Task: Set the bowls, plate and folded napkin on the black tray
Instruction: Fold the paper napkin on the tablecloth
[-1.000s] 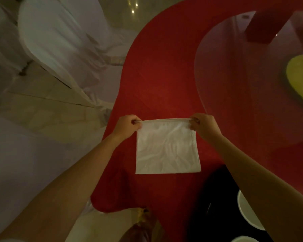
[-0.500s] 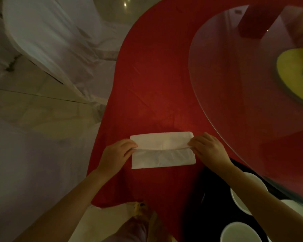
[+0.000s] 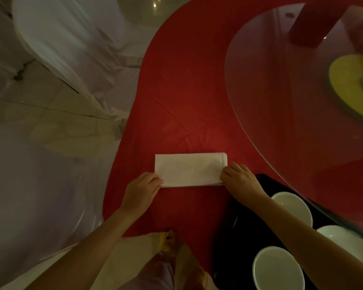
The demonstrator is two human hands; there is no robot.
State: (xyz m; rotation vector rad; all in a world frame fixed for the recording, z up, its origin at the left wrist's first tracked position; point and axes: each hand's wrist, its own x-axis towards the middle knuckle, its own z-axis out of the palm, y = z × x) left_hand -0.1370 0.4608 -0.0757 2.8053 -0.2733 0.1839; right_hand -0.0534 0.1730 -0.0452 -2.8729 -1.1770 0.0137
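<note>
A white napkin (image 3: 190,169), folded into a long rectangle, lies flat on the red tablecloth (image 3: 187,105). My left hand (image 3: 142,190) pinches its near left corner and my right hand (image 3: 240,181) pinches its near right corner. To the right lies the black tray (image 3: 239,243), partly under my right forearm. On the tray stand a white bowl (image 3: 278,268) at the near side, another white bowl (image 3: 293,206) further back, and a white plate (image 3: 348,243) at the right edge.
A round glass turntable (image 3: 281,101) overhangs the tray's far side, with a yellow disc (image 3: 348,84) at its middle. Chairs in white covers (image 3: 57,42) stand at the left beside the table. The table edge curves close to my body.
The napkin hung open between my hands a second ago. It has since been lowered to the cloth and folded in half, and now lies flat as a narrow rectangle with my hands at its near corners.
</note>
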